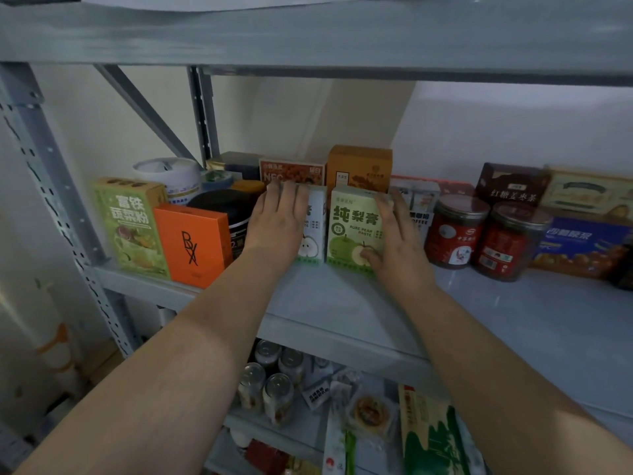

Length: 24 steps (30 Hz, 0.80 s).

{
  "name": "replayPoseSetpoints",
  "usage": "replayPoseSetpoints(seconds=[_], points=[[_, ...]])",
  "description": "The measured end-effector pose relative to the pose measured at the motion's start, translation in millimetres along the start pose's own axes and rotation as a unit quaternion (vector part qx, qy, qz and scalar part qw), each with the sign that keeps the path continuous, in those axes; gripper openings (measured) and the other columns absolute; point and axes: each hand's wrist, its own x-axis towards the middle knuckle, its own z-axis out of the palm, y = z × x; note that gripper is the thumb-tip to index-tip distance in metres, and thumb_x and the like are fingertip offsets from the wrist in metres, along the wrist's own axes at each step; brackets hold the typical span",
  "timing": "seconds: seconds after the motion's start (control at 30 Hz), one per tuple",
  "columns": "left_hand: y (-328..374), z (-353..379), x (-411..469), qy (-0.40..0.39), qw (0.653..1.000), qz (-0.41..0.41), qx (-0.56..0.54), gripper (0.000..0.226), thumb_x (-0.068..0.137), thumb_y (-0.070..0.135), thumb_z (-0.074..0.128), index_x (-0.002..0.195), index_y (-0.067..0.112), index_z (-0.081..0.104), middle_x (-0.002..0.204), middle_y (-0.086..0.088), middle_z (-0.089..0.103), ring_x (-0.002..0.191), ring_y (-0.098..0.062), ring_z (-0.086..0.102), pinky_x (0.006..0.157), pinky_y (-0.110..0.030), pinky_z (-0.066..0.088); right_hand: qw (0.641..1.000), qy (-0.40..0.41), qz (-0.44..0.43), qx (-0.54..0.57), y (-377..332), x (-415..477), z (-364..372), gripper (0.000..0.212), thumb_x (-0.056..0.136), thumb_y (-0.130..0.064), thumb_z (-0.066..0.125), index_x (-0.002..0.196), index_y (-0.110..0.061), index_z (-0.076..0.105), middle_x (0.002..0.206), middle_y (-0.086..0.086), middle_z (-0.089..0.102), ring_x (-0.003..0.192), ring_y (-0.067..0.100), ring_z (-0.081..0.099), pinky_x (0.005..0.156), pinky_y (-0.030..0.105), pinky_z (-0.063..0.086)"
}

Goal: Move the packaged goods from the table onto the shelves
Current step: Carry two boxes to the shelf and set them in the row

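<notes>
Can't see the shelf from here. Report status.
Left hand flat on the left pear box, right hand on the right pear box. Both upright on the shelf. Jars close right.

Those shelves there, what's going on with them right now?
A person is stocking a grey metal shelf with packaged goods. The left hand lies flat against one pear paste box, and the right hand is on a second, matching green box beside it. Both boxes stand upright on the shelf, between an orange box and two red-labelled jars. More goods sit behind them and on the shelf below.
</notes>
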Motion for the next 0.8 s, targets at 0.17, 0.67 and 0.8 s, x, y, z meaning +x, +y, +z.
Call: replayPoseSetpoints(seconds=[0.17,0.67,0.8], points=[[-0.2,6.7,0.5,0.016,1.000,-0.001,-0.002,0.065,0.086,0.011,0.039,0.146,0.003,0.014,0.145,-0.026,0.042,0.137,-0.046,0.040,0.111,-0.052,0.039,1.000,-0.004,0.004,0.024,2.9,-3.0,3.4,0.096,0.089,-0.012,0.074,0.161,-0.024,0.011,0.169,0.005,0.003,0.154,0.024,0.011,0.115,0.042,0.026],[-0.3,12.5,5.4,-0.052,0.998,-0.023,0.005,0.070,0.095,0.012,0.034,0.152,0.000,-0.005,0.160,-0.029,0.015,0.150,-0.048,0.011,0.112,-0.056,0.038,0.999,-0.034,-0.002,-0.025,5.2,-9.7,18.1,0.092,0.087,-0.005,0.065,0.156,-0.037,0.015,0.157,0.017,0.010,0.138,0.042,0.038,0.101,0.052,0.051],[2.9,10.7,1.9,-0.053,0.998,-0.041,-0.001,0.084,0.096,0.020,0.049,0.156,0.005,-0.007,0.163,-0.022,0.006,0.152,-0.043,0.002,0.122,-0.057,0.017,0.999,-0.041,0.007,-0.033,4.7,-10.5,18.2,0.094,0.086,-0.006,0.065,0.156,-0.040,0.012,0.156,0.015,0.009,0.137,0.042,0.039,0.099,0.049,0.053]])
